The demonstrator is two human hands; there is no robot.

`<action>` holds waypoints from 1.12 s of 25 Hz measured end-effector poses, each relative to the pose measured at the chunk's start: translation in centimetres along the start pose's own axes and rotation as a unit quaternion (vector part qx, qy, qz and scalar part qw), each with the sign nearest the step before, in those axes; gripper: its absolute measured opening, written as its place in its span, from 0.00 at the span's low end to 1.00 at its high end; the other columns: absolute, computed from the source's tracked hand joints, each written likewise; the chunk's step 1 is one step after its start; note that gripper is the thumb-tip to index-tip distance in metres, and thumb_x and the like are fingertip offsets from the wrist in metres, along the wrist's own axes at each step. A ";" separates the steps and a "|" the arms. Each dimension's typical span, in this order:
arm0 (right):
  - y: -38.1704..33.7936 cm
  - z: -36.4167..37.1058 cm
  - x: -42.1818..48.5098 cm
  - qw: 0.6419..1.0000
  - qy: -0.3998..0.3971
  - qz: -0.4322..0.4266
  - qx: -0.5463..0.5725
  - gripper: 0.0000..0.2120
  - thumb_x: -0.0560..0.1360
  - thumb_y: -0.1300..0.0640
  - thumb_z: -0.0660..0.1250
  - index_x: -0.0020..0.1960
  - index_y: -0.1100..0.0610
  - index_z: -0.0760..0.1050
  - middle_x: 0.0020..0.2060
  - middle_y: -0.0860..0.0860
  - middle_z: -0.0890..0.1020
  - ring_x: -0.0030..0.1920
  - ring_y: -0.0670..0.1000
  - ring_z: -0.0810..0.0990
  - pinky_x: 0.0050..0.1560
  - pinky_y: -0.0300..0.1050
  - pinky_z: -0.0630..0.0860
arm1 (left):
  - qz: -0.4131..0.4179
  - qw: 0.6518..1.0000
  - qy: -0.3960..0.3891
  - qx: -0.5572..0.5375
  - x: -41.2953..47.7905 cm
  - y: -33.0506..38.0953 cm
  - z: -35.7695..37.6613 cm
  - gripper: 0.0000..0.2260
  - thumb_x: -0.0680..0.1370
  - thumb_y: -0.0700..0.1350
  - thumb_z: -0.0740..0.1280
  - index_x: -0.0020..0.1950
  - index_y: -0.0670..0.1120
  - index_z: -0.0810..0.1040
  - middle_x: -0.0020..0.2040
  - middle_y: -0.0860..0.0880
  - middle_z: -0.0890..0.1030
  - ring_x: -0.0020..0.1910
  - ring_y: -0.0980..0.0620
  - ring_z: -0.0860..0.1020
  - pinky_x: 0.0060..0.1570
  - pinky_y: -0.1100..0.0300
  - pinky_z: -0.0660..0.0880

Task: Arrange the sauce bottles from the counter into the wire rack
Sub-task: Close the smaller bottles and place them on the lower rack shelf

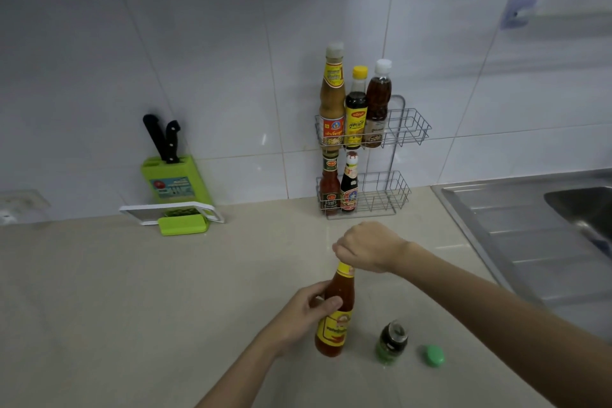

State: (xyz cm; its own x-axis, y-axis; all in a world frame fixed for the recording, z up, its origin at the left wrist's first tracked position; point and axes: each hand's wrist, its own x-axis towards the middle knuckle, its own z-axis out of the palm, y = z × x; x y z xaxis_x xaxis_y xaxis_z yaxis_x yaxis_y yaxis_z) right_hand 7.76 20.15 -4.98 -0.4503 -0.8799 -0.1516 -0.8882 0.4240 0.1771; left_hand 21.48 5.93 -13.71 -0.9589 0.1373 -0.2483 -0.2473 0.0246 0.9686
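A tall red chili sauce bottle [334, 318] with a yellow label stands on the counter. My left hand [304, 311] wraps its body, and my right hand [367, 247] is closed over its top, hiding the cap. To its right stands a small dark bottle [391, 341] with a green label and no cap; a green cap [433, 355] lies beside it. The two-tier wire rack [407, 129] stands against the wall. Its upper tier holds three bottles [356, 109], its lower tier two bottles [339, 185], all at the left.
A green knife block [175, 182] with two black-handled knives and a white board [172, 214] stand at the back left. A steel sink [536, 228] with its draining board lies to the right. The right halves of both rack tiers hold nothing.
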 end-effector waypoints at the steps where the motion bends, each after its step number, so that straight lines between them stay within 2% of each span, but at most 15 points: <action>1: -0.5 0.7 -0.1 0.998 -0.042 0.035 -0.024 0.16 0.81 0.54 0.50 0.44 0.61 0.72 0.42 0.60 0.81 0.42 0.61 0.79 0.35 0.49 0.70 | -0.012 1.000 0.016 0.010 0.1 -0.7 0.7 0.18 0.74 0.53 0.71 0.62 0.51 0.78 0.58 0.46 0.82 0.56 0.50 0.82 0.57 0.58 0.78; 3: -1.3 2.0 -0.1 0.981 -0.157 0.111 -0.005 0.18 0.81 0.52 0.50 0.47 0.61 0.74 0.46 0.60 0.80 0.45 0.60 0.78 0.40 0.50 0.71 | -0.045 0.998 0.027 0.026 0.1 -2.2 2.1 0.16 0.72 0.56 0.71 0.58 0.56 0.80 0.57 0.48 0.83 0.55 0.51 0.82 0.58 0.57 0.78; 5: -1.2 2.8 -0.3 0.955 -0.191 0.178 0.139 0.29 0.79 0.37 0.46 0.45 0.59 0.73 0.47 0.59 0.80 0.46 0.57 0.77 0.44 0.50 0.71 | -0.060 0.998 0.023 0.015 0.1 -3.0 2.6 0.15 0.72 0.56 0.71 0.58 0.56 0.80 0.57 0.50 0.83 0.57 0.51 0.81 0.61 0.55 0.77; 7: -0.3 2.9 -0.7 0.900 -0.126 0.208 0.363 0.30 0.74 0.30 0.52 0.46 0.58 0.70 0.47 0.58 0.80 0.42 0.55 0.78 0.42 0.49 0.73 | -0.050 0.998 0.040 -0.013 0.8 -2.3 1.7 0.15 0.74 0.54 0.70 0.58 0.53 0.80 0.57 0.46 0.84 0.57 0.49 0.81 0.61 0.53 0.77; 9: 0.6 2.6 -1.0 0.814 -0.040 0.199 0.544 0.23 0.74 0.37 0.63 0.49 0.58 0.71 0.45 0.56 0.79 0.37 0.52 0.80 0.37 0.48 0.78 | -0.026 0.998 0.051 -0.022 2.1 -0.5 0.5 0.13 0.75 0.52 0.69 0.58 0.50 0.81 0.54 0.44 0.84 0.53 0.49 0.82 0.56 0.56 0.78; 11: 1.8 2.3 -0.7 0.749 0.035 0.202 0.630 0.15 0.74 0.46 0.69 0.51 0.56 0.72 0.45 0.57 0.79 0.38 0.51 0.82 0.38 0.45 0.80 | 0.006 0.999 0.052 -0.009 3.9 1.7 -0.5 0.13 0.74 0.51 0.70 0.57 0.48 0.82 0.48 0.46 0.82 0.47 0.52 0.81 0.49 0.60 0.78; 13: 3.2 2.2 -0.1 0.705 0.107 0.226 0.664 0.09 0.73 0.49 0.70 0.51 0.51 0.74 0.44 0.57 0.80 0.40 0.51 0.82 0.41 0.46 0.79 | 0.030 0.998 0.058 0.003 6.1 3.5 -1.2 0.15 0.72 0.53 0.72 0.55 0.47 0.82 0.45 0.49 0.82 0.44 0.55 0.81 0.45 0.63 0.78; 16: 5.1 3.0 0.7 0.641 0.219 0.286 0.678 0.06 0.72 0.52 0.72 0.47 0.49 0.76 0.41 0.54 0.80 0.43 0.52 0.81 0.41 0.48 0.78 | 0.030 0.995 0.089 0.038 9.9 5.3 -2.6 0.12 0.72 0.50 0.73 0.52 0.45 0.83 0.45 0.48 0.84 0.44 0.54 0.81 0.48 0.60 0.77; 18: 6.3 4.3 0.8 0.557 0.297 0.363 0.685 0.08 0.72 0.53 0.72 0.45 0.52 0.74 0.42 0.56 0.78 0.45 0.55 0.82 0.39 0.49 0.82 | 0.022 0.988 0.138 0.061 12.3 5.5 -3.9 0.07 0.75 0.45 0.70 0.49 0.41 0.82 0.44 0.47 0.83 0.44 0.53 0.80 0.49 0.60 0.75; 20: 8.2 5.9 0.4 0.457 0.357 0.426 0.695 0.12 0.73 0.54 0.71 0.46 0.59 0.71 0.46 0.60 0.77 0.46 0.59 0.82 0.39 0.51 0.82 | 0.002 0.980 0.188 0.065 14.3 5.3 -5.1 0.07 0.76 0.43 0.68 0.46 0.40 0.82 0.42 0.46 0.82 0.43 0.52 0.77 0.47 0.60 0.72; 23: 12.0 7.4 -0.3 0.338 0.428 0.466 0.697 0.15 0.75 0.55 0.69 0.52 0.62 0.68 0.50 0.62 0.76 0.43 0.56 0.82 0.38 0.50 0.82 | -0.029 0.970 0.239 0.032 16.7 5.0 -6.9 0.06 0.76 0.44 0.68 0.41 0.43 0.80 0.42 0.44 0.82 0.44 0.50 0.78 0.49 0.57 0.73; 26: 16.0 8.5 0.1 0.272 0.479 0.474 0.688 0.19 0.75 0.55 0.68 0.59 0.66 0.69 0.55 0.65 0.77 0.49 0.60 0.82 0.43 0.53 0.82 | -0.042 0.958 0.282 -0.037 19.5 5.0 -7.9 0.05 0.78 0.42 0.65 0.43 0.46 0.78 0.47 0.43 0.82 0.48 0.47 0.78 0.49 0.56 0.75; 28: 17.7 9.0 1.0 0.257 0.486 0.477 0.686 0.21 0.76 0.56 0.68 0.61 0.68 0.68 0.59 0.66 0.76 0.55 0.63 0.80 0.49 0.57 0.80 | -0.061 0.953 0.288 -0.067 21.1 5.2 -7.7 0.07 0.80 0.46 0.61 0.52 0.44 0.76 0.54 0.42 0.80 0.52 0.47 0.78 0.56 0.53 0.74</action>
State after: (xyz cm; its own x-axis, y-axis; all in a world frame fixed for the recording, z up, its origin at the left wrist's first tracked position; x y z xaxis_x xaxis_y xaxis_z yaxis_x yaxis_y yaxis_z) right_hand -9.19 28.72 -10.71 -0.8794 0.4092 -0.2434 0.0877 -0.3632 -0.9276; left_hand -1.14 1.31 -14.01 -0.8300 -0.4253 -0.3610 -0.3401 -0.1272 0.9318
